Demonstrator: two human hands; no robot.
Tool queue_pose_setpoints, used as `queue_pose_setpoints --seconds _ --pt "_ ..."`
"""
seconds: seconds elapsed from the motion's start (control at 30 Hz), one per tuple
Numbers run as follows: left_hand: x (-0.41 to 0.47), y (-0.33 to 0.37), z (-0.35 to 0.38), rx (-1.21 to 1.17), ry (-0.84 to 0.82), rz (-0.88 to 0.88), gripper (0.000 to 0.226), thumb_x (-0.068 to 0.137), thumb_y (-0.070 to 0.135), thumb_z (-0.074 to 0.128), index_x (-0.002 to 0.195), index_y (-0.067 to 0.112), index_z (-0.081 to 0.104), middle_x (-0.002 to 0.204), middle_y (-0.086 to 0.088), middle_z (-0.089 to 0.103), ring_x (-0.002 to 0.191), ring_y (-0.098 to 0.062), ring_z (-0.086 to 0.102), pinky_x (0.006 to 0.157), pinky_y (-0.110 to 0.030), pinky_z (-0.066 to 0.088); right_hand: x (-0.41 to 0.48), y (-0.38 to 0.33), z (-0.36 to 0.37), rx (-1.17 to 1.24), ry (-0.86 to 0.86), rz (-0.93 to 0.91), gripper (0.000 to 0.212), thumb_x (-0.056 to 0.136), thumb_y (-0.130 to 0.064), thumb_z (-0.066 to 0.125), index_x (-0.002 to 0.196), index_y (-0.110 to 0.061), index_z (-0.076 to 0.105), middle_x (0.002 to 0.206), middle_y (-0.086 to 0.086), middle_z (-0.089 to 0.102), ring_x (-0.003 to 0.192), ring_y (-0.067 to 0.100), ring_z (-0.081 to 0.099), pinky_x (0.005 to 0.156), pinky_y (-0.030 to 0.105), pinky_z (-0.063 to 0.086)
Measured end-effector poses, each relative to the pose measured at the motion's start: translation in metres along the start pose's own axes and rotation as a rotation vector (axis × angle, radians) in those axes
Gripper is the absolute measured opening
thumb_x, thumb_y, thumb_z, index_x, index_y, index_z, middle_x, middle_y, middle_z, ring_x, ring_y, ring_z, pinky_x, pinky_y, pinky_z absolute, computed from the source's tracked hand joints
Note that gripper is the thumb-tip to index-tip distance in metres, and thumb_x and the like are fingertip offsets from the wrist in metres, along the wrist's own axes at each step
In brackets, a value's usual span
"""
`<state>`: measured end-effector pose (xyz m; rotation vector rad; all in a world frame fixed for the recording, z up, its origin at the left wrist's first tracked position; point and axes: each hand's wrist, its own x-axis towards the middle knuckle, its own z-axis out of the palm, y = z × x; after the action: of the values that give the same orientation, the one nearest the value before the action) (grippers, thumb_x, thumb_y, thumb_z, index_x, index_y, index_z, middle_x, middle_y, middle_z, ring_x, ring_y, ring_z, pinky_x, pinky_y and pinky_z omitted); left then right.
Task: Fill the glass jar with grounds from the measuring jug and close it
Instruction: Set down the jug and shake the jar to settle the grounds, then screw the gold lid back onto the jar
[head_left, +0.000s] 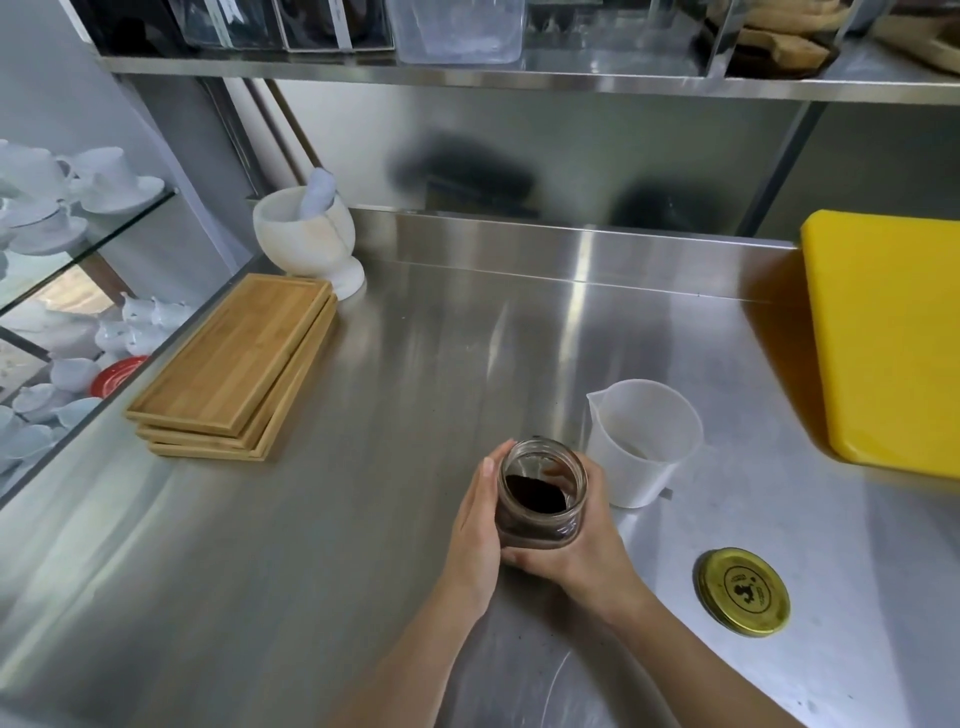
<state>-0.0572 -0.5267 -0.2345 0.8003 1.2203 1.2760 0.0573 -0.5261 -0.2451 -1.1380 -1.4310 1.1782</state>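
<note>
The open glass jar (542, 496), holding dark grounds (535, 493), is clasped between left hand (475, 535) and right hand (587, 551). Print on the gold lid (744, 591), right of that grip, is unreadable; bare worktop (311, 545) lies left.

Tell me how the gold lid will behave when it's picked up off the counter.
The gold lid looks like thin metal, so probably light and stiff. Lying flat on the smooth steel counter, it may slide before fingers catch its low rim.
</note>
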Motion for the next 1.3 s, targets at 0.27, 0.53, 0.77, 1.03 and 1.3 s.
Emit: queue_pose_setpoints --seconds 0.27,0.53,0.77,1.03,1.3 --pt "0.003 -0.013 -0.003 0.006 0.040 -0.039 0.041 0.096 0.037 0.036 0.113 0.014 0.065 0.118 -0.009 0.067 0.116 -0.021 0.059 0.108 -0.048 0.038 -0.002 0.007 0.000 -0.038 -0.019 0.011 0.091 0.047 -0.009 0.090 0.115 -0.039 0.036 0.112 -0.024 0.058 0.105 0.002 0.057 0.082 0.009 0.043" --pt "0.006 -0.015 -0.006 0.029 0.015 0.020 0.044 0.091 0.047 0.039 0.109 0.017 0.068 0.111 -0.004 0.071 0.111 -0.019 0.061 0.101 -0.038 0.043 0.001 0.000 -0.008 -0.082 -0.110 0.052 0.097 0.046 -0.013 0.089 0.124 -0.028 0.032 0.123 -0.003 0.050 0.114 0.003 0.050 0.093 0.017 0.040" --pt "0.010 -0.025 -0.022 0.004 -0.066 0.111 0.060 0.080 0.058 0.050 0.112 0.010 0.065 0.116 -0.014 0.067 0.116 -0.029 0.056 0.108 -0.051 0.035 -0.017 -0.014 -0.047 -0.281 -0.158 0.099 0.072 0.065 -0.023 0.082 0.125 -0.025 0.042 0.124 -0.004 0.051 0.113 0.007 0.047 0.095 0.019 0.038" --pt "0.014 -0.027 -0.026 -0.031 -0.100 0.151 0.052 0.079 0.053 0.053 0.107 0.010 0.064 0.110 -0.013 0.065 0.110 -0.026 0.056 0.107 -0.049 0.034 -0.050 -0.009 -0.105 -0.645 0.224 0.063 0.035 0.076 -0.026 0.073 0.108 -0.020 0.060 0.105 -0.006 0.059 0.099 0.006 0.052 0.085 0.019 0.039" --pt "0.011 -0.024 -0.025 -0.035 -0.141 0.129 0.064 0.077 0.055 0.051 0.113 0.002 0.061 0.124 -0.027 0.057 0.122 -0.037 0.049 0.111 -0.057 0.028 -0.071 0.023 -0.127 -0.997 0.211 0.383 0.067 0.074 -0.050 0.066 0.131 -0.023 0.041 0.136 0.007 0.039 0.124 0.027 0.034 0.101 0.041 0.022"
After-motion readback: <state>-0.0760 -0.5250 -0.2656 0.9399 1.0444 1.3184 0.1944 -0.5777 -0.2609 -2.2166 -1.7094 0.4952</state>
